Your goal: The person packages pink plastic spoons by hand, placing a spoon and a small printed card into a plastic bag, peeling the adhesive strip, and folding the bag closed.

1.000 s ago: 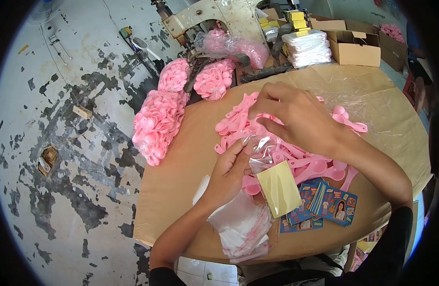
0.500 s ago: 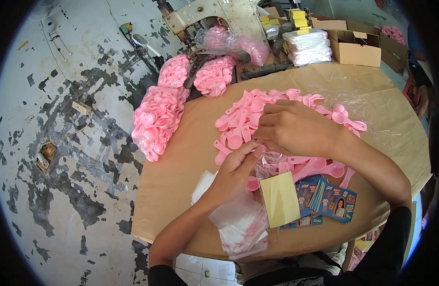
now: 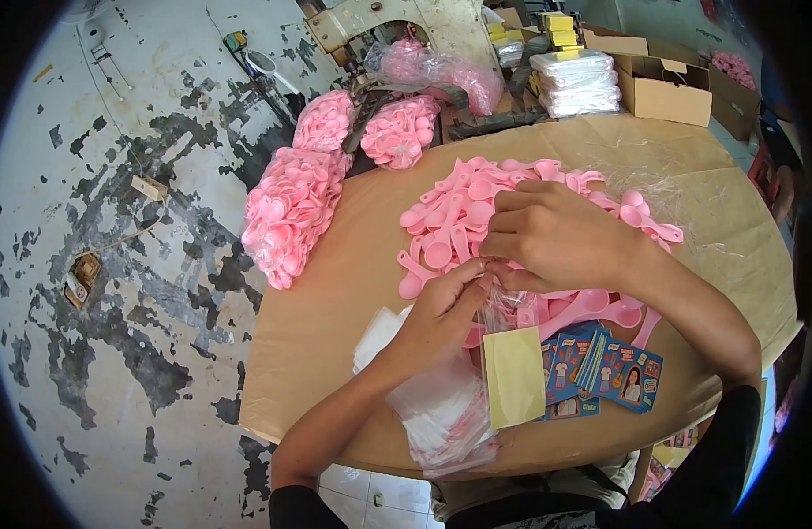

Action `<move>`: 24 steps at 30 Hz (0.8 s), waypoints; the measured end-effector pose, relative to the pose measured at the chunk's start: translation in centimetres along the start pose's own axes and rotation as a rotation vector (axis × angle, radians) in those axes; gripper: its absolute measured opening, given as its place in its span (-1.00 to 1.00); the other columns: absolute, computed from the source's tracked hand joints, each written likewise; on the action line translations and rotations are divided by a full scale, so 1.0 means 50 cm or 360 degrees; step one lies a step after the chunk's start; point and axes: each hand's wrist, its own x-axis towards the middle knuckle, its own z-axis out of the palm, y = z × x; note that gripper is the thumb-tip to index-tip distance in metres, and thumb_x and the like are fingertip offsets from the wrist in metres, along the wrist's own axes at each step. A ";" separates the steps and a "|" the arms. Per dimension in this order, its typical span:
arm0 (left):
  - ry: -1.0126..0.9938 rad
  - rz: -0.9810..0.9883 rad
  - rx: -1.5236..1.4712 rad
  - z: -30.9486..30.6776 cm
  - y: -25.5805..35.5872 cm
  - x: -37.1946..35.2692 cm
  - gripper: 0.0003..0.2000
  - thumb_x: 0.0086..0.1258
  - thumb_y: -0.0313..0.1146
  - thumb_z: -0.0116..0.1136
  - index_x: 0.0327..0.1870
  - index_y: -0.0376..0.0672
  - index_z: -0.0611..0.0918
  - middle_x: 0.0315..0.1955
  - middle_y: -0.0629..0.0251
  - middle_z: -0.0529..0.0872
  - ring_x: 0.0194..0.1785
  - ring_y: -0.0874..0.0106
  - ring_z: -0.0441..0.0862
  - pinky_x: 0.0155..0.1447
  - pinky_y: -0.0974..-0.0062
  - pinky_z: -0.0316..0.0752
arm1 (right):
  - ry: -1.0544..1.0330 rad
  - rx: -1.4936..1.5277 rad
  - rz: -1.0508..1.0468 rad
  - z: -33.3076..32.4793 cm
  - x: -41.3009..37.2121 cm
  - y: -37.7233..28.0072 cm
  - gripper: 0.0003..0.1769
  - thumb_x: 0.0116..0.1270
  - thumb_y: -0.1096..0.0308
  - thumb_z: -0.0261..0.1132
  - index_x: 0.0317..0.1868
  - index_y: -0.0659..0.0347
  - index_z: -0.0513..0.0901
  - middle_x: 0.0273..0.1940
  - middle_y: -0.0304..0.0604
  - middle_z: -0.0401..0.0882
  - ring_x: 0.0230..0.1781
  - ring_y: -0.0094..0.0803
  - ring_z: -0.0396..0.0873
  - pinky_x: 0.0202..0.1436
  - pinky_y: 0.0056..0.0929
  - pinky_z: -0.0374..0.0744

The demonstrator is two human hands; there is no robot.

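Note:
My left hand (image 3: 441, 309) and my right hand (image 3: 560, 236) meet at the top of a small clear plastic bag (image 3: 503, 310), fingertips pinched together on its upper edge. A pale yellow card (image 3: 515, 379) shows in the lower part of the bag. What else it contains is hard to separate from the pink spoons behind. Just beyond my hands lies a heap of pink plastic measuring spoons (image 3: 457, 212), partly covered by my right hand. Flat clear bags (image 3: 445, 432) lie below my left wrist. Blue printed cards (image 3: 631, 377) are fanned out right of the yellow card.
Bulging clear bags of pink spoons (image 3: 291, 216) stand along the table's left edge. Behind the table are a machine (image 3: 415, 22), a stack of clear packets (image 3: 578, 84) and an open cardboard box (image 3: 670, 93). Loose clear strands (image 3: 679, 181) lie at the right. Brown paper (image 3: 326, 353) covers the table.
My fingertips have drawn closer together on the bag's top edge. The yellow card hangs slightly farther right and lower. The whole view has shifted a little.

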 end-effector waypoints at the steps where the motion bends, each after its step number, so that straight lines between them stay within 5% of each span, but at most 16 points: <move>1: 0.0001 0.0014 0.0012 0.001 0.000 0.000 -0.77 0.58 -0.34 -0.15 -0.02 -0.30 0.52 -0.32 0.50 0.48 -0.24 0.69 0.42 -0.10 0.67 0.38 | -0.0041 -0.0038 0.0020 0.002 0.000 -0.003 -0.82 -0.05 0.31 0.37 -0.46 0.20 0.60 -0.47 -0.20 0.55 -0.30 -0.28 0.54 -0.18 -0.29 0.55; 7: -0.0023 -0.0061 0.0121 -0.003 -0.024 0.000 -0.76 0.56 -0.37 -0.16 0.02 -0.29 0.53 -0.41 0.41 0.47 -0.31 0.62 0.37 -0.23 0.59 0.33 | -0.0143 -0.0028 0.0055 0.013 -0.004 -0.001 -0.81 -0.05 0.29 0.37 -0.45 0.20 0.61 -0.47 -0.21 0.55 -0.29 -0.29 0.55 -0.17 -0.29 0.55; 10: 0.0121 0.0115 0.0032 0.012 -0.014 0.001 -0.77 0.56 -0.36 -0.16 -0.03 -0.31 0.53 -0.41 0.41 0.48 -0.31 0.62 0.37 -0.21 0.59 0.34 | -0.0060 0.0019 0.0004 0.005 -0.003 -0.001 -0.83 -0.07 0.31 0.36 -0.51 0.20 0.57 -0.49 -0.22 0.54 -0.32 -0.30 0.54 -0.19 -0.32 0.55; 13: 0.0007 -0.0138 0.0150 -0.003 0.006 -0.005 -0.76 0.57 -0.36 -0.17 -0.02 -0.33 0.52 -0.36 0.39 0.50 -0.25 0.62 0.38 -0.14 0.61 0.35 | -0.0020 -0.0065 0.0007 0.007 0.001 -0.007 -0.84 -0.08 0.31 0.33 -0.54 0.20 0.57 -0.51 -0.20 0.55 -0.34 -0.29 0.56 -0.21 -0.32 0.56; 16: 0.0018 -0.0104 -0.0097 -0.003 0.000 -0.001 -0.76 0.58 -0.36 -0.13 0.05 -0.31 0.52 -0.28 0.52 0.51 -0.21 0.73 0.40 -0.11 0.70 0.36 | -0.0008 -0.0131 0.0053 0.015 0.002 -0.011 -0.84 -0.10 0.31 0.32 -0.56 0.22 0.58 -0.54 -0.18 0.56 -0.36 -0.27 0.58 -0.23 -0.31 0.56; 24: -0.0040 -0.0178 0.0133 -0.005 0.001 -0.007 -0.75 0.58 -0.34 -0.15 0.08 -0.28 0.51 -0.30 0.55 0.48 -0.19 0.74 0.41 -0.09 0.69 0.38 | -0.0010 -0.0002 0.0165 0.032 -0.006 0.005 -0.89 -0.05 0.40 0.30 -0.50 0.24 0.58 -0.49 -0.16 0.58 -0.36 -0.26 0.56 -0.29 -0.29 0.57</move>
